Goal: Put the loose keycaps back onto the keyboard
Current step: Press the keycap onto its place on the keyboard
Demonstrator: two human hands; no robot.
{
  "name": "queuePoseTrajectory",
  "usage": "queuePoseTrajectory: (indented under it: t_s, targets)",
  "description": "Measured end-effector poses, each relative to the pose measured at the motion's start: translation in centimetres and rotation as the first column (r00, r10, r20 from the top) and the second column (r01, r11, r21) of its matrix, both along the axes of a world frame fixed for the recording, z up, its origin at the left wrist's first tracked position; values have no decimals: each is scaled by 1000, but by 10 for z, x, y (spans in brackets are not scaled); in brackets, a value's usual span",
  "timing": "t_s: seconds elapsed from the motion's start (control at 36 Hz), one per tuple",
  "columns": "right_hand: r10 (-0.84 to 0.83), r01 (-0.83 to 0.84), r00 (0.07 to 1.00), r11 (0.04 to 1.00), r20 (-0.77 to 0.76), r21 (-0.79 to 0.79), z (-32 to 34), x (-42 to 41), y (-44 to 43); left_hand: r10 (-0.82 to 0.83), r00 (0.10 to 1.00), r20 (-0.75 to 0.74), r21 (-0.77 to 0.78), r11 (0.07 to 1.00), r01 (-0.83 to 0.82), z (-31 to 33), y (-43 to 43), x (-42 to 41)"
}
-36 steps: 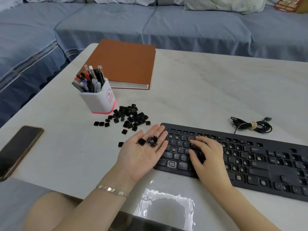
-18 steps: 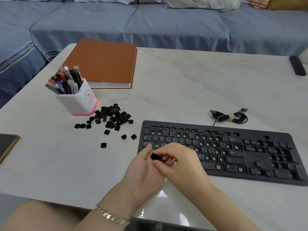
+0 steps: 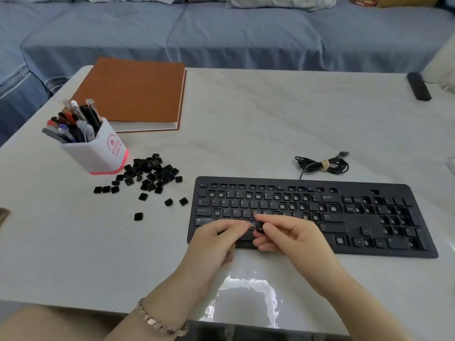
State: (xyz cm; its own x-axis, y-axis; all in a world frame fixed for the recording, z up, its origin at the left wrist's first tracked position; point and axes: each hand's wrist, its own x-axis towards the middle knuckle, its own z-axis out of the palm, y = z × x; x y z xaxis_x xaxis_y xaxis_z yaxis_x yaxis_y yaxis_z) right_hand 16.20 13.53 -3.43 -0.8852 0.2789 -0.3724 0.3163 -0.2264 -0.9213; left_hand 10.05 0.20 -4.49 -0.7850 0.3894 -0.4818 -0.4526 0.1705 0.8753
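Note:
A black keyboard [image 3: 354, 219] lies on the white table, with many bare key sockets among its seated keys. My right hand [image 3: 293, 239] pinches one black keycap [image 3: 260, 227] between thumb and forefinger, just above the lower letter rows. My left hand [image 3: 214, 242] hovers over the keyboard's near-left corner with its fingers curled in; the keycaps it cupped are hidden inside. A pile of loose keycaps [image 3: 150, 173] lies to the left of the keyboard, with several strays [image 3: 138, 216] scattered nearer me.
A white pen holder [image 3: 98, 153] stands beside the pile, with an orange notebook [image 3: 133, 94] behind it. The coiled keyboard cable [image 3: 322, 166] lies behind the keyboard. A black remote [image 3: 418, 86] sits far right, a phone corner [image 3: 3, 215] at the left edge. A blue sofa runs behind.
My right hand took a keycap from my left palm and carried it over the keyboard. My left hand turned from an open palm to curled fingers. The view shifted right.

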Motion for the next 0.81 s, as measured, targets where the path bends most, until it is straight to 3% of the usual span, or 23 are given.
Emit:
queuePoseTrajectory:
  t_s: [0.14, 0.44, 0.61, 0.81]
  targets:
    - [16, -14, 999, 998, -37, 57, -1, 0, -1, -45, 994, -96, -20, 999, 43, 5, 0, 3]
    - [101, -89, 993, 982, -67, 164, 0, 4, 1, -73, 990, -118, -74, 995, 64, 6, -2, 1]
    - [113, -78, 991, 912, -65, 402, -4, 4, 2, -113, 987, -115, -103, 990, 101, 5, -1, -1]
    - [191, -100, 973, 851, -127, 515, -7, 6, 3, -178, 978, -111, -112, 980, 165, 6, 0, -4]
